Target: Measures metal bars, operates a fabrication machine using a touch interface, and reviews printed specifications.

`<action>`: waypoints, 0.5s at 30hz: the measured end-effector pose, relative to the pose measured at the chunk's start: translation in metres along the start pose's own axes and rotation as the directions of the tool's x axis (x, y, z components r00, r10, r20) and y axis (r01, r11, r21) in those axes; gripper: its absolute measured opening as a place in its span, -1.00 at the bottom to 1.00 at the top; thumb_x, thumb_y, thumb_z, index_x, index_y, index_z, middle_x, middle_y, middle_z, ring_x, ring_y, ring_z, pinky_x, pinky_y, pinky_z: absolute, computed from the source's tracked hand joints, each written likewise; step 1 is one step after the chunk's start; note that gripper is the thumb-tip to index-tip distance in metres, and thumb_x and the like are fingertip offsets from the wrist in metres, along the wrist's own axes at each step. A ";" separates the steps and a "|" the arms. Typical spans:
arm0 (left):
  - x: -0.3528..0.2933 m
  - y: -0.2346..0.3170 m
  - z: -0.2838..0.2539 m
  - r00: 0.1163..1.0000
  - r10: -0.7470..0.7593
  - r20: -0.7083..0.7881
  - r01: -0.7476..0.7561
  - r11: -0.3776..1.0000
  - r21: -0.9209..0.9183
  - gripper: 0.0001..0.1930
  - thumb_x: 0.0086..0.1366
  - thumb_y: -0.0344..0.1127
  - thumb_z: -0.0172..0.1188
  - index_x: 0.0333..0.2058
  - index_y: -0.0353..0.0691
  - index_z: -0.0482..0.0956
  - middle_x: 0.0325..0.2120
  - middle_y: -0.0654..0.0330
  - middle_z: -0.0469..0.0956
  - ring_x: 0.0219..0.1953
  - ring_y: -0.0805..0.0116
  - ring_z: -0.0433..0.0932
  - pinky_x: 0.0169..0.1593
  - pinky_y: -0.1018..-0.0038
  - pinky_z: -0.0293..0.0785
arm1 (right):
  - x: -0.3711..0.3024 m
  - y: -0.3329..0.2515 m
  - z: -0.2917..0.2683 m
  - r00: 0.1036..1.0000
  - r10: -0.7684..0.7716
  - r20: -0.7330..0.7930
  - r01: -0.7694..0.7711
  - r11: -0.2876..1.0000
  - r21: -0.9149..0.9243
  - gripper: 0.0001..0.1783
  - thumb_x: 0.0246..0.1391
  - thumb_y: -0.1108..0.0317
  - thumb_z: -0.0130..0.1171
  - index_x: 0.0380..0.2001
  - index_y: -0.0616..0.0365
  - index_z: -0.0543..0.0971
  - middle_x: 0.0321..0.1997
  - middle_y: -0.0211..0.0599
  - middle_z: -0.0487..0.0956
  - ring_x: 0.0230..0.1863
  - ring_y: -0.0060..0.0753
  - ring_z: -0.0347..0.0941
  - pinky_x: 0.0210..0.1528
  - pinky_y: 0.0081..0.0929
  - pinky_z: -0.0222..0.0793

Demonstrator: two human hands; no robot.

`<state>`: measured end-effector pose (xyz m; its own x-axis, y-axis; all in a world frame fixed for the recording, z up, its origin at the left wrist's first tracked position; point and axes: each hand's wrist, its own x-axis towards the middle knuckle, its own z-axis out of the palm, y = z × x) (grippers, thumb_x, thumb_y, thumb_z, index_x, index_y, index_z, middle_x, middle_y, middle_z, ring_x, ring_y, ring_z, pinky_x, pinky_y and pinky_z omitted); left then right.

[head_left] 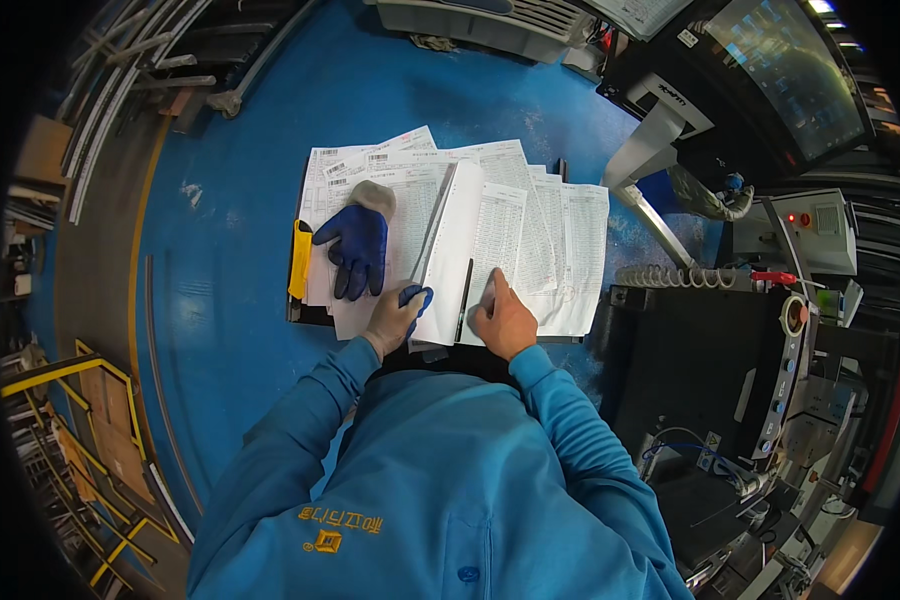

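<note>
Printed sheets [580, 240] are spread over a dark surface in front of me. My left hand [398, 318], in a grey glove with blue fingertips, is closed on the lower edge of a few lifted sheets [453, 240], which stand tilted and show a mostly white back. My right hand [508, 322] is bare; its index finger stretches onto a narrow printed sheet [500, 225], the thumb apart from it. A thin black pen-like stick [465, 300] lies just left of that thumb. An empty blue-and-grey glove [362, 245] rests on the papers to the left.
A yellow object [300, 260] sits at the papers' left edge. On the right are a monitor [790, 80] on an arm, a coiled hose [675, 277] and a black machine [705, 370]. A grey crate [490, 25] stands at the far side; yellow-edged racks [90, 430] stand left.
</note>
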<state>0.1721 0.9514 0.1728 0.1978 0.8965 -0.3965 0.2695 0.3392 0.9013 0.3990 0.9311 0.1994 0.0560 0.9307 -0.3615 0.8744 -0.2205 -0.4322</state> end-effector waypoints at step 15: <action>0.000 0.000 0.005 0.995 0.059 -0.081 -0.063 0.997 -0.045 -0.79 0.30 -0.27 0.11 -0.34 -0.32 0.59 -0.50 0.20 0.55 -0.47 0.36 0.38 -0.29 0.50 0.36 | 0.003 -0.004 -0.001 0.999 0.009 0.034 -0.007 0.998 -0.058 -0.17 0.10 0.24 0.11 0.43 0.10 0.11 0.03 0.01 0.55 -0.14 0.11 0.57 -0.10 -0.17 0.52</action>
<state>0.1766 0.9501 0.1718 0.1364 0.9350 -0.3274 0.2134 0.2950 0.9313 0.3961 0.9350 0.2004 0.0469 0.9182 -0.3933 0.9004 -0.2094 -0.3814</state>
